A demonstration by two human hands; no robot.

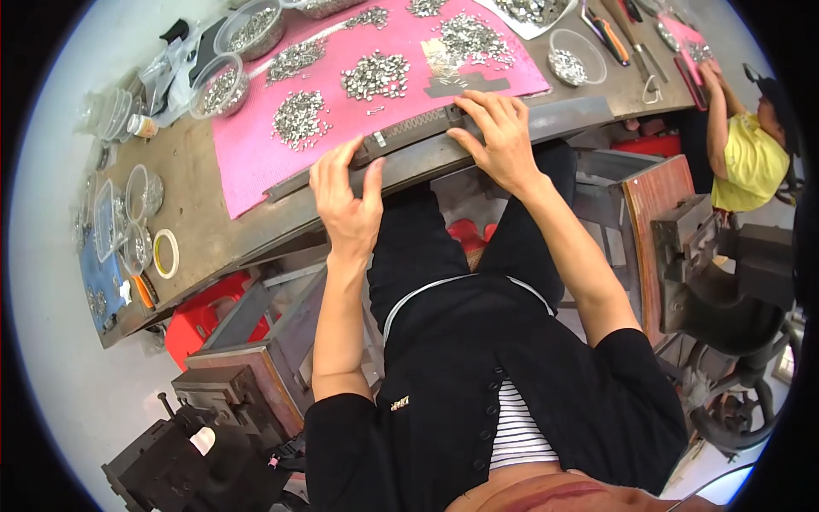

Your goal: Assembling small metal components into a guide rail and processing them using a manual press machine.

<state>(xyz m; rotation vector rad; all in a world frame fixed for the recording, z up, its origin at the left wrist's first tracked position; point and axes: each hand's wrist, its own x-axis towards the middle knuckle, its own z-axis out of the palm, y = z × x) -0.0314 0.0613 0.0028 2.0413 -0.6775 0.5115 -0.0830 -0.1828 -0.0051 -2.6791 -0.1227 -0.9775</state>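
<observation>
A long dark metal bar with a row of slots [415,130] lies along the front edge of the bench, on the pink mat. My left hand [348,200] is at the left part of the bar, fingertips at its far side and thumb held apart. Around the right end of the slotted part, my right hand [499,141] has its fingers on the bar and its thumb spread toward me. Neither hand is closed round anything. A small bright metal piece [380,139] sits at the left end of the slots. Beyond the bar are a few loose pins [375,110].
Piles of small metal parts [375,75] cover the pink mat [243,162]. Clear plastic tubs [220,85] of parts stand behind it, another tub [577,58] to the right. Pliers [612,41] lie far right; a tape roll [166,253] lies left. A co-worker in yellow [751,162] sits at right.
</observation>
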